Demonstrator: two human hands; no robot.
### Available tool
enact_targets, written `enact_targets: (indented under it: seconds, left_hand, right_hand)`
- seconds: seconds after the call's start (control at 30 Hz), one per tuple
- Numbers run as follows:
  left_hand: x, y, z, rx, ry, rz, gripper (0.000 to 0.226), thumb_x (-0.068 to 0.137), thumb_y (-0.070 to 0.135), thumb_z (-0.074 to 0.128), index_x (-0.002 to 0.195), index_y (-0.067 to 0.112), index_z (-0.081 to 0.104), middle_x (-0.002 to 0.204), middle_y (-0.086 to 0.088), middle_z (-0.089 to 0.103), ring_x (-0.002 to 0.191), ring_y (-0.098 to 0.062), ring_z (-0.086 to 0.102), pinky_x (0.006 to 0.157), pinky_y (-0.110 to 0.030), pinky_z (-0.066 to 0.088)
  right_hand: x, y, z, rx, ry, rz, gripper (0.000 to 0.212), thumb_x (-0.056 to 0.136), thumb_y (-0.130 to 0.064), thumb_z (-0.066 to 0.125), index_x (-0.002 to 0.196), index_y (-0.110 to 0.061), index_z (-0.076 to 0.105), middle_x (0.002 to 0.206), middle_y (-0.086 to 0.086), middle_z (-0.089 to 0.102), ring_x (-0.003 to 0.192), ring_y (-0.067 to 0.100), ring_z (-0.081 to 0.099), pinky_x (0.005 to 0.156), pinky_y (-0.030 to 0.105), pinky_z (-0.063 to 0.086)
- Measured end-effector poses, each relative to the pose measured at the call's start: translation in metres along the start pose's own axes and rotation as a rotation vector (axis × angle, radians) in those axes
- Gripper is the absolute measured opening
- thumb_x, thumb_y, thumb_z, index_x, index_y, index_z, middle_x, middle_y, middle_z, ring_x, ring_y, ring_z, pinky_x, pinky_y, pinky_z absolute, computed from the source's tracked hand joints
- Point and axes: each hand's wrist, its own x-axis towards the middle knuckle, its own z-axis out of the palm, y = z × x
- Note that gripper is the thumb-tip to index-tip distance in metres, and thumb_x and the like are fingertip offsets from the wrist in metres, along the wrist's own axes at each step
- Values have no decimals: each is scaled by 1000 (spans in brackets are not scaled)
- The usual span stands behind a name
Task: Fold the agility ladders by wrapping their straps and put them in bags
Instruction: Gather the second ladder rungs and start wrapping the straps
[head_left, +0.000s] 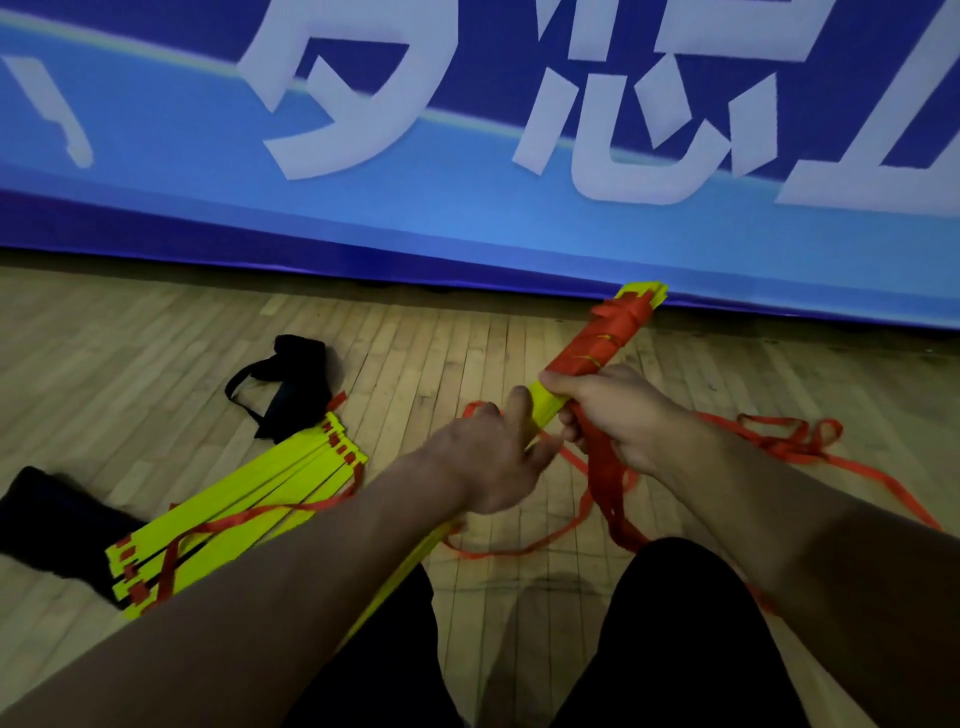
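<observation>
A blue banner (467, 218) backs the wooden floor (156, 338). A second ladder (234, 514) lies fanned at left, near a black bag (291, 384). The held ladder (597, 343) angles up off the floor, half wrapped in red strap (605, 478). The right hand (618, 415) grips bundle and strap; the left hand (493, 457) touches it, fingers loose. Best keep each turn taut and snug beside the last.
</observation>
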Motion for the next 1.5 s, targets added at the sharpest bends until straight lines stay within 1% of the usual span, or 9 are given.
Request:
enact_targets:
  seconds: [0.27,0.6,0.83,0.93,1.03,1.1,1.23,1.33,1.5]
  left_hand:
    - [-15,-25,-24,-1202,-333,-157,38,94,38,57,122,13,54,88,-13,71,65,-27,68,56,-32,55]
    - [1,-4,-27,-928,-257,-109,14,101,31,53,107,19,51,77,-10,55,48,-16,52,48,-29,47]
    - [11,-3,-30,-426,-88,-181,28,102,42,45,121,21,47,89,-7,63,68,-16,61,55,-29,49]
    - [10,7,-18,-85,29,-141,43,103,39,42,141,23,30,94,-6,59,79,-17,61,61,-28,47]
    - [5,8,-4,150,-11,-73,73,102,51,37,155,30,-9,133,-17,44,116,-29,54,93,-40,49]
    - [1,3,-10,106,-27,-26,75,99,59,33,155,34,-11,137,-15,41,120,-30,51,101,-44,45]
    - [-5,-18,-35,-460,-63,-114,60,91,66,45,144,37,35,120,1,61,104,-18,64,95,-39,51]
    - [-10,-22,-36,-908,-295,-161,61,83,52,65,129,14,53,102,-6,72,82,-24,73,76,-39,59]
    - [-3,-22,-32,-1018,-205,-157,29,94,40,64,101,12,59,70,-7,57,50,-17,52,49,-28,45]
  right_hand:
    - [-7,-5,-12,124,-247,-90,28,96,-32,60,85,-7,66,62,5,58,51,15,56,51,25,45]
    - [10,1,-18,276,37,56,36,82,-49,76,92,-14,71,57,-2,53,43,7,46,43,23,38]
    - [5,-6,-16,-29,-31,133,61,92,-61,56,102,-3,71,72,9,71,57,16,67,52,27,50]
    - [5,-13,-7,-38,-15,98,61,94,-63,52,95,-6,71,68,7,69,56,15,65,53,27,49]
    - [5,-13,-2,-13,5,69,48,94,-55,60,81,-10,70,61,5,63,50,13,60,51,27,46]
    - [4,-10,-6,11,-13,30,38,95,-44,65,78,-10,70,61,5,62,49,13,58,51,27,46]
    - [-1,-6,-18,146,-210,-60,35,92,-39,65,74,-11,72,63,6,61,53,14,57,53,25,46]
    - [-6,-9,-22,184,-335,-77,36,82,-47,63,72,-14,75,67,7,63,57,16,60,57,27,48]
    - [-6,-12,-13,-60,-138,-61,60,94,-60,52,83,-3,68,58,6,62,47,16,58,49,24,46]
